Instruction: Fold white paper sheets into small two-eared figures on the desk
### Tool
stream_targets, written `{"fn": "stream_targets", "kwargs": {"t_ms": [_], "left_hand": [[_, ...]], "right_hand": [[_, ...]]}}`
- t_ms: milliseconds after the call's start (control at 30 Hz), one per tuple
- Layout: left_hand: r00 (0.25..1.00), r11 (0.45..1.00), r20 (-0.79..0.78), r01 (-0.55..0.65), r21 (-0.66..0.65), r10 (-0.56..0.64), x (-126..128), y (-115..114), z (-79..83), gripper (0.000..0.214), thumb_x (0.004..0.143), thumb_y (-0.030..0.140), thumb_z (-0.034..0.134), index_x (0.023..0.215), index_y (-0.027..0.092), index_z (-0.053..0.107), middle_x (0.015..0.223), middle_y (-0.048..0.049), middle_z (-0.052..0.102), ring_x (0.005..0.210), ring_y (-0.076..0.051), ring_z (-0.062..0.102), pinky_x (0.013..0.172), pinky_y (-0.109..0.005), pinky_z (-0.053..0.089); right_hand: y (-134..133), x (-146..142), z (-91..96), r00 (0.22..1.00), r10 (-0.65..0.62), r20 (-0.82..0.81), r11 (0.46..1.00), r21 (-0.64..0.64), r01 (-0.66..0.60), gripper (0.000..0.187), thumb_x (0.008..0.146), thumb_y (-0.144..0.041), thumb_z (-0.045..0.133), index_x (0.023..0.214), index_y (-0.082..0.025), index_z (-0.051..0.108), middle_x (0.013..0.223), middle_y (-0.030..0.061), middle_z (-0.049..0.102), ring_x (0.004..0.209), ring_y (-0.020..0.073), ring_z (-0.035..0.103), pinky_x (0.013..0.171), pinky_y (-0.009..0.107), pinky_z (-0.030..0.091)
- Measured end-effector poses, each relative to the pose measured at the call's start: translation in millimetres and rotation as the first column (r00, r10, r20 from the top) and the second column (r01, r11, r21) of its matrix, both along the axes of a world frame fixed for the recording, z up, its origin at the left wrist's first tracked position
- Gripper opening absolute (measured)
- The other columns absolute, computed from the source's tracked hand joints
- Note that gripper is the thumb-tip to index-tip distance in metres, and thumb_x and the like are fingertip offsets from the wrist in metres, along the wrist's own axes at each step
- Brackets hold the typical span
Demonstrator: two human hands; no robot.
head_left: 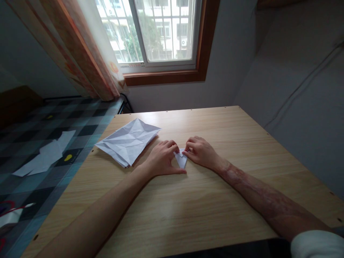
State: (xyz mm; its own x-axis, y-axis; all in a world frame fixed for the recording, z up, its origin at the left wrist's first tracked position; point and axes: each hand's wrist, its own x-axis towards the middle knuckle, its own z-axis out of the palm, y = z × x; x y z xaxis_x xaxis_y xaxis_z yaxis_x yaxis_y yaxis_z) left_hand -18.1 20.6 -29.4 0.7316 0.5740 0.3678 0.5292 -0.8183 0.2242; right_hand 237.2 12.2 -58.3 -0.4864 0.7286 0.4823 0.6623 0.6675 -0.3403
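Fingers (pixel 172 145) curled at folded paper (pixel 181 162), left thumb (pixel 177 171) extended

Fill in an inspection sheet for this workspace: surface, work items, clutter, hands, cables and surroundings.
Surface: wood-grain tabletop, small dark holes along its edges.
Work items: small folded paper, white, one point toward the person; stack of creased white sheets to its left.
Clutter: white paper pieces on the checked cloth beside the table.
Hands: left hand at the folded paper's left, thumb stretched past its near point; right hand pinching its right side.
Cables: thin cable along the right wall; red cord at lower left.
Surroundings: barred window ahead, orange-patterned curtain left of it.
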Motion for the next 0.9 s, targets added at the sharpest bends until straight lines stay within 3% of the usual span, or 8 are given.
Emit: {"fn": "stream_targets", "kwargs": {"t_ms": [133,233,300,433,567,733,900], "left_hand": [[0.998,0.997,0.042,-0.04,0.061,0.037,-0.3,2.1,-4.4,0.042,0.086,0.051,0.087,0.116,0.024,0.076,0.125,-0.0092,0.077,0.106,-0.03,0.073,0.098,-0.047,0.056],[0.996,0.995,0.075,-0.05,0.088,0.043,-2.5,8.3,-10.9,0.011,0.099,0.027,0.072,0.107,0.026,0.079,0.121,-0.0043,0.081,0.104,-0.026,0.075,0.098,-0.045,0.057],[0.995,0.998,0.096,-0.012,0.069,0.005,-4.1,12.2,-15.5,0.018,0.101,0.018,0.065,0.107,0.026,0.08,0.119,-0.0025,0.083,0.103,-0.023,0.077,0.096,-0.041,0.059],[0.986,0.999,0.164,-0.016,0.044,0.008,-4.9,14.4,-21.9,0.02,0.102,0.016,0.065,0.108,0.024,0.082,0.121,-0.0037,0.085,0.102,-0.022,0.08,0.094,-0.037,0.064],[0.978,1.0,0.207,-0.005,0.013,0.002,-2.4,10.6,-19.9,0.02,0.099,0.016,0.067,0.108,0.023,0.083,0.121,-0.0057,0.084,0.1,-0.022,0.081,0.094,-0.036,0.067],[0.981,1.0,0.192,0.022,-0.01,-0.019,0.2,7.1,-12.2,0.022,0.097,0.017,0.066,0.108,0.022,0.084,0.121,-0.0086,0.084,0.106,-0.024,0.081,0.1,-0.041,0.067],[0.981,0.998,0.188,0.059,-0.028,-0.052,-0.2,6.3,-10.6,0.021,0.099,0.019,0.067,0.112,0.023,0.084,0.122,-0.0086,0.084,0.107,-0.025,0.08,0.1,-0.043,0.066]], "right_hand": [[1.5,2.3,-0.7,0.996,-0.083,0.025,0.996,0.031,0.082,0.01,0.102,-0.028,0.076,0.094,-0.023,0.075,0.098,0.0071,0.074,0.099,0.0269,0.065,0.093,0.042,0.051],[4.2,4.3,-3.7,0.996,-0.081,0.034,0.996,0.041,0.079,0.014,0.107,-0.025,0.067,0.107,-0.023,0.081,0.11,0.009,0.08,0.106,0.0285,0.068,0.098,0.044,0.054],[6.0,5.2,-6.6,0.999,-0.034,0.033,0.999,0.026,0.033,0.024,0.109,-0.021,0.062,0.12,-0.024,0.082,0.127,0.0084,0.082,0.118,0.0291,0.07,0.107,0.047,0.055],[6.0,5.6,-11.6,0.998,0.048,0.038,0.996,-0.072,-0.045,0.044,0.111,-0.02,0.053,0.15,-0.025,0.072,0.157,0.0068,0.07,0.15,0.0268,0.061,0.129,0.047,0.046],[0.5,4.0,-10.7,0.99,0.056,0.126,0.983,-0.179,-0.032,0.057,0.116,-0.037,0.047,0.171,-0.023,0.049,0.177,0.0089,0.045,0.167,0.0262,0.042,0.138,0.049,0.034],[-5.2,-1.4,-4.3,0.975,0.022,0.221,0.976,-0.217,0.027,0.063,0.118,-0.046,0.04,0.176,-0.021,0.039,0.183,0.01,0.033,0.172,0.0269,0.031,0.141,0.052,0.027],[-6.6,-5.3,-3.9,0.966,-0.07,0.248,0.977,-0.18,0.117,0.071,0.115,-0.052,0.046,0.176,-0.018,0.037,0.183,0.0149,0.032,0.172,0.0317,0.03,0.14,0.055,0.026]]}}
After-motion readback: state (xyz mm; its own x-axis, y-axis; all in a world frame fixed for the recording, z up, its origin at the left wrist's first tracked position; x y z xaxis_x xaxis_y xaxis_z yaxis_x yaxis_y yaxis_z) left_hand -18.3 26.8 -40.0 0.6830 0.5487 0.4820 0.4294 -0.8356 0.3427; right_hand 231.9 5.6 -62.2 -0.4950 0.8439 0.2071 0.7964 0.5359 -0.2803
